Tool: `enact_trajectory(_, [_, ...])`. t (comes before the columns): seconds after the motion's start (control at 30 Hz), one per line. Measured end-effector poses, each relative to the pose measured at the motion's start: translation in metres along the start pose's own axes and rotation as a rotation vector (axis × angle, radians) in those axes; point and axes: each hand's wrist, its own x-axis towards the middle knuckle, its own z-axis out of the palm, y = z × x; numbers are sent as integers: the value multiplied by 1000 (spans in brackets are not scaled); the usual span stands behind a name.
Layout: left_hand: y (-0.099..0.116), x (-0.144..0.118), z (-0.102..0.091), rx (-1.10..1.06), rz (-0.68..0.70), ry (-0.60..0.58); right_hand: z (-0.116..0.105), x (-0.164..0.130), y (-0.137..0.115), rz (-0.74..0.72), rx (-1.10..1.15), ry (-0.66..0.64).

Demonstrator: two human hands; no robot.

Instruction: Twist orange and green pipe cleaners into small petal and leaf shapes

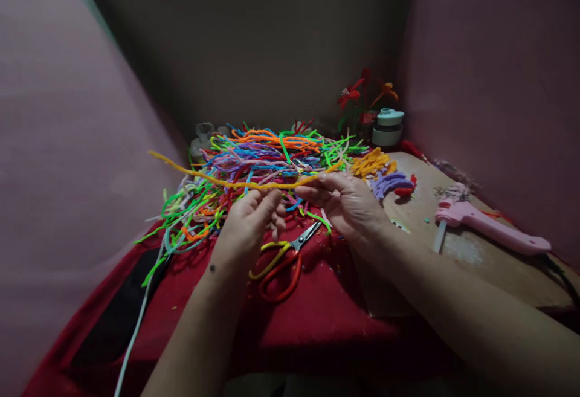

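Observation:
A long yellow-orange pipe cleaner [217, 180] stretches crosswise in front of me, its left end sticking out free. My right hand [348, 203] pinches it between thumb and fingers near its right part. Curled just below its middle, my left hand [251, 222] has thumb and index finger against it; the exact contact is hard to see. Scissors [284, 264] with one yellow and one red handle lie beneath the hands on the red cloth [312, 318], blades partly apart. Behind the hands spreads a big tangled heap of multicoloured pipe cleaners [267, 149].
On a board [417, 188] at the right rest a pink hot glue gun [493, 225], folded yellow pipe cleaner pieces [371, 163] and purple ones [390, 184]. A lidded pot [388, 127] and red flowers [351, 93] stand behind. A white cable [136, 330] runs down the left side.

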Motion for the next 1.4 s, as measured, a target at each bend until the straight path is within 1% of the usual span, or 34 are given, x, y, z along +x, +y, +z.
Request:
enact_trajectory(0.03, [2,6,2,-220,-11,13,0,0,1,10,-15,2])
enact_trajectory(0.07, [3,11,3,-387,-3,38,0,-1,2,16,-28,11])
enact_trajectory(0.1, [4,15,4,-503,9,71,0,-1,3,21,-38,24])
enact_trajectory(0.13, [4,18,5,-571,19,109,-1,0,4,23,-38,38])
enact_trajectory(0.2, [2,21,7,-627,-10,160,0,1,3,14,11,46])
enact_trajectory(0.27, [0,21,11,-682,-102,175,0,3,1,6,105,4])
enact_trajectory(0.33, [-1,19,15,-775,-214,188,1,4,-3,20,189,-56])
enact_trajectory(0.37, [-1,19,17,-836,-247,201,1,5,-4,31,217,-74])
enact_trajectory(0.43, [3,18,21,-966,-248,241,2,5,-6,43,260,-63])
enact_trajectory(0.53, [10,17,26,-1114,-181,258,1,6,-7,92,298,4])
enact_trajectory(0.6, [11,14,32,-1142,-144,220,-1,7,-7,129,300,8])
enact_trajectory(0.7, [8,8,40,-1109,-72,149,-4,8,-9,162,298,21])
enact_trajectory(0.77, [5,7,41,-1089,-38,138,-5,10,-12,197,302,38])
enact_trajectory(0.87, [6,11,33,-1088,-2,191,-7,12,-15,213,309,66])
enact_trajectory(1.03, [19,21,17,-1049,41,254,-6,13,-21,173,314,107])
enact_trajectory(1.1, [22,20,15,-1037,66,253,-5,13,-26,137,289,134])
enact_trajectory(1.17, [23,18,13,-1009,98,222,-5,13,-34,107,251,147])
enact_trajectory(1.27, [19,15,10,-966,138,169,-6,13,-44,85,257,145])
enact_trajectory(1.4, [11,18,10,-988,151,193,-7,15,-44,105,282,128])
